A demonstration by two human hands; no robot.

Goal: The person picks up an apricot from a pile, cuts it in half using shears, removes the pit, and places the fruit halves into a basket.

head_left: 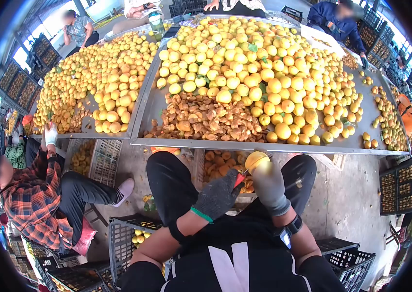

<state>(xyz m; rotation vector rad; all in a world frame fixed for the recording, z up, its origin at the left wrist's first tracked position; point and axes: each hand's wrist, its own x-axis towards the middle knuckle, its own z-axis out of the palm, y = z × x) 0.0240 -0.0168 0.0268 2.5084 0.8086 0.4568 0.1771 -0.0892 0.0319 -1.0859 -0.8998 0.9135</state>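
My left hand (218, 194), in a dark grey knit glove with a green cuff, is closed around a small red-handled tool (239, 181). The tool's tip points at a yellow-orange apricot (257, 160); most of the tool is hidden by the glove. My right hand (270, 187), in a lighter grey, soiled glove, grips that apricot just past the table's front edge, over my lap. Below the hands, a crate (199, 168) on the floor between my knees holds orange fruit pieces (220, 165).
A metal-rimmed table (264, 146) carries a large heap of apricots (245, 58) and a pile of brownish scraps (210, 119). Another person (35, 194) sits to the left; others sit across. Black crates (344, 260) stand beside me on both sides.
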